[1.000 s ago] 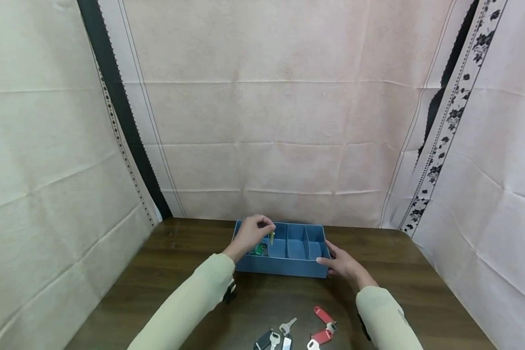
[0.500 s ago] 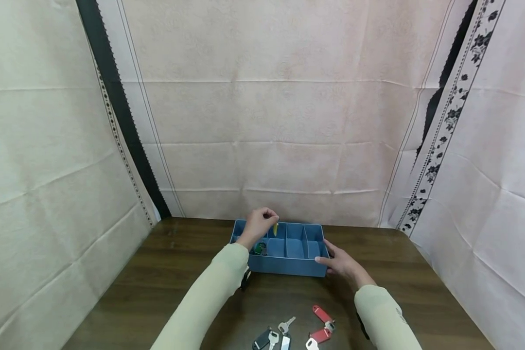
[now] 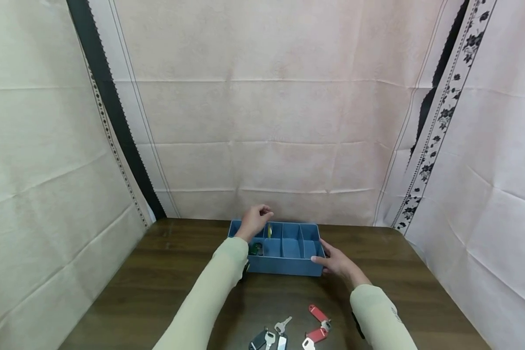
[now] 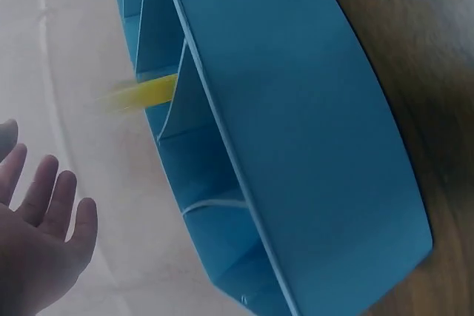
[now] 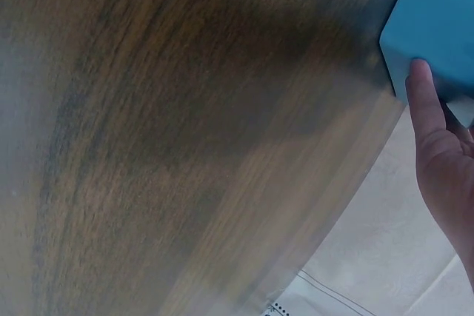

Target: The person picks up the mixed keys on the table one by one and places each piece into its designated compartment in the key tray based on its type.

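Note:
A blue compartment box (image 3: 284,266) stands near the back of the table. Over its left part, my left hand (image 3: 253,221) hangs with nothing between the fingers; in the left wrist view, this hand (image 4: 48,249) has its fingers apart. A blurred yellow tag (image 4: 144,94) shows clear of them, at the box's compartments. A green tag (image 3: 255,249) lies in a front left compartment, partly behind the left wrist. My right hand (image 3: 338,262) grips the box's right front corner, thumb (image 5: 421,79) along the front wall and fingers round the side.
On the brown wooden table (image 3: 179,287), in front of the box, lie two red key tags (image 3: 318,312) with keys. Left of them are a black key tag (image 3: 258,340) and several keys. Pale cloth (image 3: 253,112) hangs behind the table and at both sides.
My left hand has moved back and up over the box and let go of the yellow tag, which drops toward a back compartment. My right hand stays on the box's corner.

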A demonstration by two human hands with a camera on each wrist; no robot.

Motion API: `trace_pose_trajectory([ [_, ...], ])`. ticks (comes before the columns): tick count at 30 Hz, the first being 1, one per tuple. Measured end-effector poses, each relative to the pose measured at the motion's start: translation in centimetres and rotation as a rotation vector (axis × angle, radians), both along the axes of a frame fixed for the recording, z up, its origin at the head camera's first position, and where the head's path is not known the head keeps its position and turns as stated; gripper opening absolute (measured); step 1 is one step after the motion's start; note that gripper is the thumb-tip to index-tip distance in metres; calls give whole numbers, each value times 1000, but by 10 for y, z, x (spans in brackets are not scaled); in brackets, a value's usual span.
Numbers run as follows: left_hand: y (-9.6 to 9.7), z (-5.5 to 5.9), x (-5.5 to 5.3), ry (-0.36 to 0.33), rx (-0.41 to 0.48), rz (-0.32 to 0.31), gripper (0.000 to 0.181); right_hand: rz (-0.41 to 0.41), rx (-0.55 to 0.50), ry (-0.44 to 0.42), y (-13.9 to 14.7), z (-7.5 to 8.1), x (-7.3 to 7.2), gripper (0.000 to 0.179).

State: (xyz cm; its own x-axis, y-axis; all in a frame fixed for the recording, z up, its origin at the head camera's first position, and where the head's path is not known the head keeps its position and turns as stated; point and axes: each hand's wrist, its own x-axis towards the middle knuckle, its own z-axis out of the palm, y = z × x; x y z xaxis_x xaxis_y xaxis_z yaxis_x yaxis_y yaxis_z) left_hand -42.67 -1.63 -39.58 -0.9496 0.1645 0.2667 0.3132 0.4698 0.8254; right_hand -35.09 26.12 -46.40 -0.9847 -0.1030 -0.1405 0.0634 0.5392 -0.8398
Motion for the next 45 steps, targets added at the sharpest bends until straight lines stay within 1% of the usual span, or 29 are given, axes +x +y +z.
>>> trace_pose_trajectory([
  [5,-14,-1,1,-30,-18,-15,39,-5,3,-4,-1,0,0,88],
  [7,-21,-1,2,-45,-33,-11,44,-7,-4,-10,0,0,0,91],
  [13,-44,-4,4,-63,-110,3,57,2,-8,-24,1,0,-1,93],
  [18,-64,-9,2,-79,-180,10,67,8,4,-18,0,2,-1,90],
  [22,-78,-15,3,-85,-225,15,72,17,0,-17,0,4,0,90],
  [25,-87,-21,5,-77,-245,-6,75,22,-18,-17,0,5,1,90],
  [29,-100,-34,9,-88,-269,-22,84,33,-34,-17,-1,5,3,90],
  [34,-115,-51,18,-149,-284,0,92,33,-47,-17,-1,5,3,91],
  [36,-119,-57,22,-172,-288,12,92,38,-53,-19,-1,5,3,91],
  [39,-123,-66,26,-186,-293,18,91,43,-63,-17,-1,4,2,91],
  [42,-124,-71,29,-184,-289,0,88,44,-54,-16,0,3,2,92],
  [45,-122,-73,31,-189,-291,-25,87,43,-45,-16,1,4,2,93],
])
